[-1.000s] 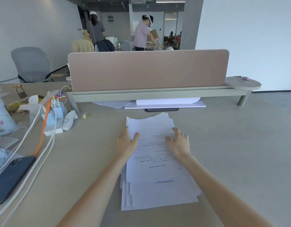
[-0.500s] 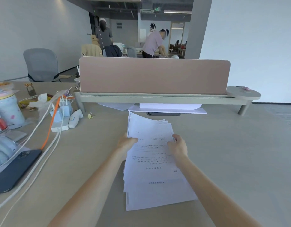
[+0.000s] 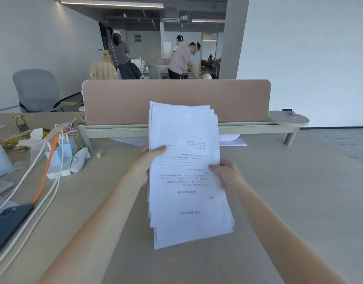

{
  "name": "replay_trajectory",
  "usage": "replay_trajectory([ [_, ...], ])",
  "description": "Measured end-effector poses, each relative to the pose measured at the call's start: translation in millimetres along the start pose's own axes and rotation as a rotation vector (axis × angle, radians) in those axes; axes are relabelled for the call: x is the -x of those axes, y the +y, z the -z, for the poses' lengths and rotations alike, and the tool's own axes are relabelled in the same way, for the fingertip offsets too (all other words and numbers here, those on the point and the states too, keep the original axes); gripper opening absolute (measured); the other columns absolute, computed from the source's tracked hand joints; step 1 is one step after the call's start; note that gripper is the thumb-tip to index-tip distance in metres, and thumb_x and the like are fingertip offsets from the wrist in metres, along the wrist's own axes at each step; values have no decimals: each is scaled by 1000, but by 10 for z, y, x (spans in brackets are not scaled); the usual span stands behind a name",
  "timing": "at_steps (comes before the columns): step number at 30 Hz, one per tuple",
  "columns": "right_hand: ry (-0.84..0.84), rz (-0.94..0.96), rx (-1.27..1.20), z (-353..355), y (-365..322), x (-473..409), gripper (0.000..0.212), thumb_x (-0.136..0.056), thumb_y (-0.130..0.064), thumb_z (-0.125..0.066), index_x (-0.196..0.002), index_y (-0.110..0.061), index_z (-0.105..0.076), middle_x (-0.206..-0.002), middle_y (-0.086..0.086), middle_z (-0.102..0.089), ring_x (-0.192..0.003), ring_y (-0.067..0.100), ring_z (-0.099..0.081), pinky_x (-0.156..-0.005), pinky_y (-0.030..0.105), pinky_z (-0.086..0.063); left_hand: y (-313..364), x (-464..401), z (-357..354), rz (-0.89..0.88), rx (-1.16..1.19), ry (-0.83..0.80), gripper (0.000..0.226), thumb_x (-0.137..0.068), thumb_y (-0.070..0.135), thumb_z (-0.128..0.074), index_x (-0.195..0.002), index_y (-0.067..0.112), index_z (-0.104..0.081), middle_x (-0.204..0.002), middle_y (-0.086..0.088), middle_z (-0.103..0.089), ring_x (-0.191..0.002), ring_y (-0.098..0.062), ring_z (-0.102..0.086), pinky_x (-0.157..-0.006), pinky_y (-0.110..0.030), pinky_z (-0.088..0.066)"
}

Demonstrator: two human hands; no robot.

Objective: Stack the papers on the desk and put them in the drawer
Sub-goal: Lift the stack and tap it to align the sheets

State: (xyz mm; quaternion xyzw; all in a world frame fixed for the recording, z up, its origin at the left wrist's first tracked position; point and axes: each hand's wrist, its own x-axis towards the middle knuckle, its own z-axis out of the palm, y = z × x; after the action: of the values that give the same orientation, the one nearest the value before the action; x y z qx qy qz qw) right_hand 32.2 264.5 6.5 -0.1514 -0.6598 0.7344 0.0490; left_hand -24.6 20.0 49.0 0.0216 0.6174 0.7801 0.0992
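Papers [image 3: 186,171] now up off the bench [image 3: 278,191], tilted nearly upright w/ far edge raised toward the divider panel [image 3: 176,99]; a sec ago lay flat under both palms. Pinched at both long edges: left hand [image 3: 144,163] closed on left edge, thumb across the front sheet; right hand [image 3: 229,177] closed on right edge, thumb on front, fingers behind & hidden. Sheets not squared yet, edges fanned at top right corner and stepped at the bottom, lowest sheet poking out below the rest. Bottom edge looks just above or maybe touching the bench; can't tell which.

Meaning for task: gathering done, stack in hand as one bundle. Probably mid-way thru the squaring step, next likely a tap of the bottom edge on the bench to align, then off to the drawer. No drawer in view, so location unknown. A few other white sheets under the shelf [image 3: 248,128] behind the stack, maybe more to collect, unclear.

Risk: loose stepped sheets could slip out the bottom if grip relaxes. Cables [image 3: 33,181] & phone [image 3: 8,222] at left well apart, no obstruction.
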Motion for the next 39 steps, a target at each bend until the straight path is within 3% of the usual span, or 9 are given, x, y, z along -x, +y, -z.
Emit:
replay_trajectory([
  [2, 14, 64, -32, 20, -134, 35, 17, -93, 2, -61, -108, -3, -69, -100, 12, -78, -84, 27, -77, -76, 42, -62, 110, 53, -52, 43, 9, -90, 29, -87, 18, -72, -116, 13, -70, -108, -8, -78, -95, -23, -76, -75, -36, -60],
  [4, 26, 133, -40, 21, -261, 101, 21, -95, 1, -59, -115, 1, -65, -111, 14, -76, -96, 31, -75, -86, 47, -61, 175, 70, -103, 21, -17, -128, 26, -87, 16, -73, -113, 15, -71, -105, -4, -79, -98, -22, -75, -78, -36, -59],
  [10, 56, 276, 13, -54, -507, 240, 24, -95, -4, -56, -119, -5, -59, -122, 20, -70, -111, 36, -71, -94, 53, -57, 331, 157, -200, -216, -100, 20, 19, -83, 17, -77, -102, 17, -73, -95, 5, -79, -87, -12, -76, -77, -32, -59],
  [15, 39, 353, 77, -94, -597, 377, 25, -93, 3, -48, -117, -2, -56, -103, 4, -61, -95, 19, -61, -75, 24, -50, 327, 265, -194, -328, -141, 13, 15, -86, 18, -75, -100, 21, -74, -93, 10, -79, -88, -10, -75, -81, -32, -58],
  [21, 25, 415, 83, -175, -528, 443, 38, -94, -9, -54, -129, -23, -56, -124, -7, -68, -114, 10, -65, -90, 28, -54, 212, 365, -141, -317, -73, -5, 16, -82, 21, -79, -96, 21, -74, -93, 6, -80, -91, -15, -76, -81, -34, -58],
  [27, 67, 471, 93, -252, -485, 394, 25, -98, -20, -58, -122, -16, -56, -124, 3, -69, -118, 21, -65, -103, 45, -52, 69, 384, -96, -284, -34, 47, 16, -80, 24, -81, -94, 23, -75, -94, 7, -80, -93, -15, -76, -85, -36, -58],
  [30, 71, 515, 71, -290, -518, 373, 13, -100, -16, -56, -112, -23, -57, -112, -7, -70, -105, 7, -67, -95, 35, -54, 140, 366, -147, -315, -20, 84, 7, -81, 21, -80, -86, 23, -75, -83, 11, -80, -81, -9, -76, -83, -36, -57],
  [33, 96, 571, 63, -333, -650, 401, 25, -101, -12, -53, -105, -37, -53, -105, -18, -64, -92, -14, -62, -86, 21, -48, 285, 354, -230, -377, -17, 116, 7, -80, 22, -81, -80, 23, -74, -79, 12, -79, -79, -10, -75, -82, -37, -59],
  [39, 73, 630, 16, -310, -799, 413, 23, -97, -19, -60, -114, -35, -55, -123, -8, -68, -118, 13, -64, -101, 34, -51, 413, 349, -271, -438, -19, 73, 5, -79, 28, -79, -77, 26, -76, -79, 12, -79, -79, -8, -75, -75, -31, -60],
])
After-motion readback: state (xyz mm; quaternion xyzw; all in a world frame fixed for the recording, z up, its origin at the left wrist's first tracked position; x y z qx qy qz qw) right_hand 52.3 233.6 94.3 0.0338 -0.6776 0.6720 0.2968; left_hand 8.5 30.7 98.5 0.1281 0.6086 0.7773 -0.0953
